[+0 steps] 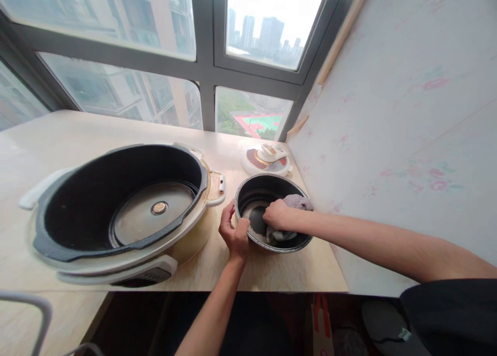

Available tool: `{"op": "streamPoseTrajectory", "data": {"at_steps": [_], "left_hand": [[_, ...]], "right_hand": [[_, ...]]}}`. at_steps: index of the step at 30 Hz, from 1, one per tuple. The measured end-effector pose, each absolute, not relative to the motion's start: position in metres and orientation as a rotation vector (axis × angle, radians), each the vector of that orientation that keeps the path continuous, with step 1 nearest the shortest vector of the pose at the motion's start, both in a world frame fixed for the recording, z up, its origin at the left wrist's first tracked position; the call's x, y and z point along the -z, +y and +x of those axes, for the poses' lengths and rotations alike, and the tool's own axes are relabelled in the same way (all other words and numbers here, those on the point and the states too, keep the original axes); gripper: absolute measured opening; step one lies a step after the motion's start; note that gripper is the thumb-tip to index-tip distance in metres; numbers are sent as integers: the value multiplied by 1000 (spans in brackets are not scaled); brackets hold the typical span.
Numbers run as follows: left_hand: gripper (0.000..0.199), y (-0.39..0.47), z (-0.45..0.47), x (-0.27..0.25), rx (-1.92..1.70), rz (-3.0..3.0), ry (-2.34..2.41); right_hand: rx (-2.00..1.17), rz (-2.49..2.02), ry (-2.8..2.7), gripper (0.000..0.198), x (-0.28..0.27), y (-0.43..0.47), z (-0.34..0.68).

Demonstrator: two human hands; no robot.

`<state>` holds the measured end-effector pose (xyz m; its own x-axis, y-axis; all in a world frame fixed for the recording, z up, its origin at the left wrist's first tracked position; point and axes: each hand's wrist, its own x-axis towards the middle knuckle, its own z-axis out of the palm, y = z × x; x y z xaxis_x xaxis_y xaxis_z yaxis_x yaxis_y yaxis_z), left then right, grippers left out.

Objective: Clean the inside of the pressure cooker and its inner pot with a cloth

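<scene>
A round dark inner pot (254,190) of a cooker stands on the pale countertop near the wall. My left hand (236,232) grips its left rim, with the thumb over the edge and the fingers along the outside. Inside the pot, my right hand (277,214) is closed around a greyish cloth (298,201) that lies against the inner right side. Part of the cloth shows below the hand as well. To the left sits a large electric pressure cooker body (159,164), lidless, with a metal heating plate (135,218) at its bottom.
The cooker lid (267,158) lies behind the pot, close to the window. A papered wall (388,138) rises on the right. The countertop's front edge (287,289) runs just below the pot, and a paper bag (321,325) stands underneath.
</scene>
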<state>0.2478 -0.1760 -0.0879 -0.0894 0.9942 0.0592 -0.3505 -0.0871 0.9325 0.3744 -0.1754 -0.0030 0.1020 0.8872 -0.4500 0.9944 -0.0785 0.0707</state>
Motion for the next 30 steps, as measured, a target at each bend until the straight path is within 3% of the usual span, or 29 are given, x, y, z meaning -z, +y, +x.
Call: {"op": "streamPoseTrajectory", "data": {"at_steps": [7,12,21,26,30], "left_hand": [[54,-180,249,84,-1496,907,928],[48,-180,251,82,-1519,897,908],[46,-183,252,81,-1598,957,941],[46,-182,252,84,-1604,987,957],[46,-182,250,84,-1576,990,966]], "right_hand": [[183,1971,1903,32,-9,-149,374],[180,1958,2062,33,2,-147,360],[715,1532,2128,28,-5,-157,354],[1103,1403,1926,46,-8,-156,379],[1115,1356,1859,55,-6,-146,381]]}}
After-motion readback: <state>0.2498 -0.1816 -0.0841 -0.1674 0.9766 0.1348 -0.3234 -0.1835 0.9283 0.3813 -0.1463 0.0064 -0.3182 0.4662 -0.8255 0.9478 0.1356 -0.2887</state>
